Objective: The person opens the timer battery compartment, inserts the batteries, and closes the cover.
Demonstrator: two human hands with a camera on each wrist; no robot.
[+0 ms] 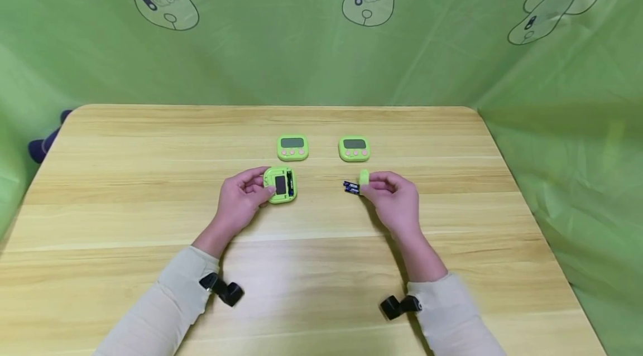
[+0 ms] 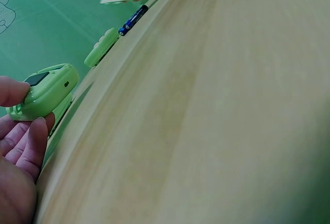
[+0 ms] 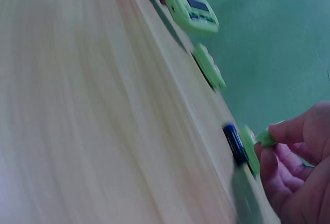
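Note:
My left hand (image 1: 241, 195) grips a green digital timer (image 1: 271, 177), its back turned up. The battery slot on that back lies uncovered, with a dark battery (image 1: 289, 183) inside. Between thumb and fingers, my right hand (image 1: 397, 200) pinches a small green battery cover (image 1: 364, 177). Two dark blue batteries (image 1: 351, 187) lie side by side on the table just left of the right fingertips, partly under the cover in the head view. In the right wrist view, the cover (image 3: 266, 139) is held above the table, close to the batteries (image 3: 235, 144).
Two more green timers, a left one (image 1: 292, 147) and a right one (image 1: 354, 148), lie screen up beyond the hands on the wooden table (image 1: 311, 289). Green cloth (image 1: 281, 66) hangs behind the table. A dark purple object (image 1: 42, 147) shows past the left edge.

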